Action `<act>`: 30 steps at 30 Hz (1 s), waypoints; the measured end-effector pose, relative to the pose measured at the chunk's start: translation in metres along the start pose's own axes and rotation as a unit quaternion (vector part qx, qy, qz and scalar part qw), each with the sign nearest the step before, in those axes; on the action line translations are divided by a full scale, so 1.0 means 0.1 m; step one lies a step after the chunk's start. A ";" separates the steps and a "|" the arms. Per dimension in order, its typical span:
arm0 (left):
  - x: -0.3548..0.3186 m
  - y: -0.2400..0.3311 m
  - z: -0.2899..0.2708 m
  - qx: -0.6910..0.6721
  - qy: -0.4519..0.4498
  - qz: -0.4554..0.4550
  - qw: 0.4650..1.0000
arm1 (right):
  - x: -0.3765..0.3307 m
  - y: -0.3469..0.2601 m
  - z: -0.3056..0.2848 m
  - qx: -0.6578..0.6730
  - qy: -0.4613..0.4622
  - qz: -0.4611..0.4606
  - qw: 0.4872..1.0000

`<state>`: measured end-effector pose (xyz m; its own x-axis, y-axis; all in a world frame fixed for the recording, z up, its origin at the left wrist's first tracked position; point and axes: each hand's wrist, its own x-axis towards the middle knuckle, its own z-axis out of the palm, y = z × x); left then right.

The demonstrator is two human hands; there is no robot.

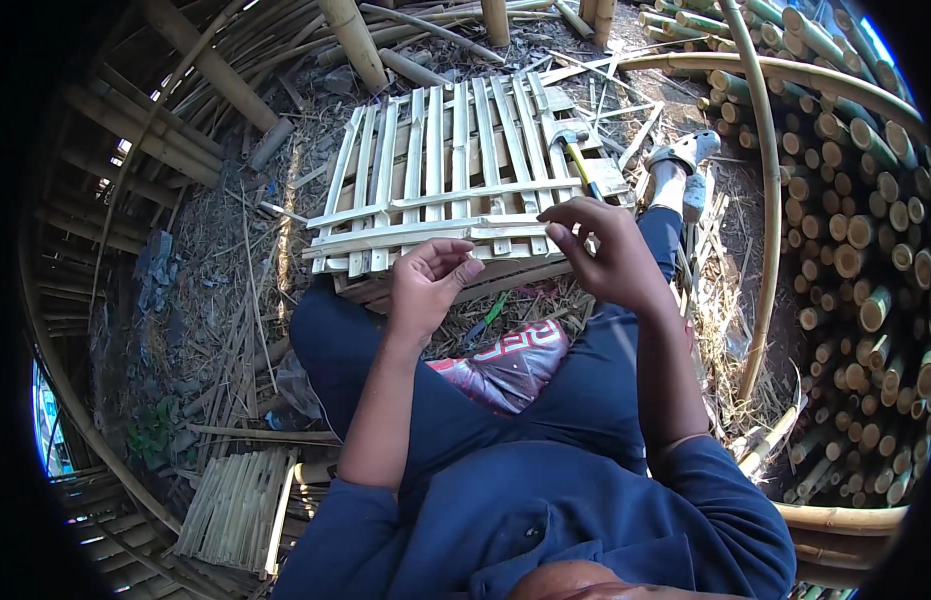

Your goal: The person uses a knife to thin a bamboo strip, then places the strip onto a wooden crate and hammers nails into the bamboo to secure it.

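A panel of pale bamboo slats [433, 150] lies on a low wooden bench [611, 178], with crosswise strips [426, 232] along its near side. My left hand [431, 285] is just in front of these strips, thumb and fingers drawn together. Over the strips' right end is my right hand [608, 250], its fingers curled in a pinch. Whatever either hand holds, if anything, is too small to make out. A hammer [582, 165] with a yellow-and-black handle rests on the panel's right side, beyond my right hand.
A green-handled knife [486, 318] lies between my legs, near a red-and-white printed cloth or sack [516, 362]. Stacked bamboo poles [856, 240] fill the right side, behind a curved pole [769, 200]. Another slat bundle [236, 508] sits lower left. Bamboo scraps [241, 300] litter the ground.
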<state>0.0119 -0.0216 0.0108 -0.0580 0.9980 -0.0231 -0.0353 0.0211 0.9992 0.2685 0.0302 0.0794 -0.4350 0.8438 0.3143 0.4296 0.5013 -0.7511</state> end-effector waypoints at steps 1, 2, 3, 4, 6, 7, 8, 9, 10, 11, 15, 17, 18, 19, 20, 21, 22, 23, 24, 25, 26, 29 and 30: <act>0.02 -0.11 0.04 -0.016 0.006 0.014 1.000 | 0.07 0.32 0.09 -0.050 0.072 -0.025 0.996; 0.05 -0.24 0.07 -0.025 -0.002 0.001 1.000 | 0.14 0.59 0.15 -0.069 0.075 -0.003 0.995; 0.05 -0.33 0.09 -0.032 -0.009 -0.011 0.999 | 0.21 0.87 0.27 -0.082 0.092 0.009 0.992; 0.04 -0.40 0.11 -0.041 -0.017 -0.025 0.999 | 0.27 1.07 0.39 -0.111 0.107 0.019 0.988; 0.03 -0.50 0.14 -0.041 -0.030 -0.036 0.998 | 0.41 1.34 0.51 -0.141 0.111 -0.015 0.984; 0.03 -0.54 0.14 -0.043 -0.040 -0.041 0.997 | 0.47 1.46 0.51 -0.183 0.101 -0.023 0.978; 0.01 -0.58 0.10 -0.041 -0.043 -0.047 0.997 | 0.53 1.50 0.53 -0.216 0.081 -0.018 0.973; 0.03 -0.63 0.09 -0.055 -0.052 -0.046 0.996 | 0.58 1.53 0.53 -0.250 0.049 -0.007 0.967; 0.03 -0.68 0.10 -0.062 -0.048 -0.053 0.996 | 0.62 1.57 0.51 -0.285 0.017 0.004 0.958; 0.04 -0.72 0.12 -0.069 -0.047 -0.059 0.995 | 0.65 1.62 0.49 -0.290 0.005 -0.001 0.957; 0.06 -0.82 0.10 -0.065 -0.044 -0.060 0.995 | 0.74 1.72 0.51 -0.261 -0.027 0.008 0.965; 0.07 -0.81 0.09 -0.067 -0.057 -0.063 0.994 | 0.75 1.76 0.53 -0.253 -0.014 -0.005 0.967; 0.08 -0.80 0.09 -0.063 -0.062 -0.065 0.994 | 0.75 1.77 0.53 -0.250 -0.008 -0.010 0.968; 0.08 -0.79 0.09 -0.060 -0.067 -0.066 0.994 | 0.77 1.79 0.53 -0.237 0.003 -0.024 0.971; 0.09 -0.78 0.08 -0.062 -0.070 -0.067 0.993 | 0.77 1.80 0.53 -0.234 -0.001 -0.021 0.972; 0.09 -0.78 0.07 -0.064 -0.073 -0.067 0.993 | 0.77 1.82 0.53 -0.231 -0.006 -0.017 0.973; 0.09 -0.79 0.07 -0.066 -0.076 -0.067 0.993 | 0.77 1.83 0.53 -0.229 -0.010 -0.014 0.973; 0.09 -0.80 0.06 -0.067 -0.075 -0.067 0.993 | 0.78 1.83 0.53 -0.224 -0.006 -0.018 0.974; 0.09 -0.80 0.05 -0.068 -0.074 -0.067 0.993 | 0.78 1.83 0.54 -0.218 -0.009 -0.014 0.976; 0.09 -0.81 0.05 -0.068 -0.074 -0.066 0.993 | 0.78 1.82 0.54 -0.212 -0.011 -0.011 0.977; 0.10 -0.82 0.05 -0.067 -0.076 -0.065 0.993 | 0.78 1.82 0.52 -0.208 -0.013 -0.007 0.978; 0.11 -0.83 0.05 -0.065 -0.080 -0.062 0.993 | 0.76 1.81 0.49 -0.220 -0.020 0.017 0.975; 0.12 -0.84 0.05 -0.064 -0.078 -0.060 0.993 | 0.75 1.79 0.47 -0.231 -0.019 0.019 0.973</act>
<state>0.0195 -0.0115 -0.0730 0.1100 0.9858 -0.1270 -0.1598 0.1436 0.9766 0.2753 0.1738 -0.0585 -0.4359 0.8606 0.2634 0.7519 0.5091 -0.4189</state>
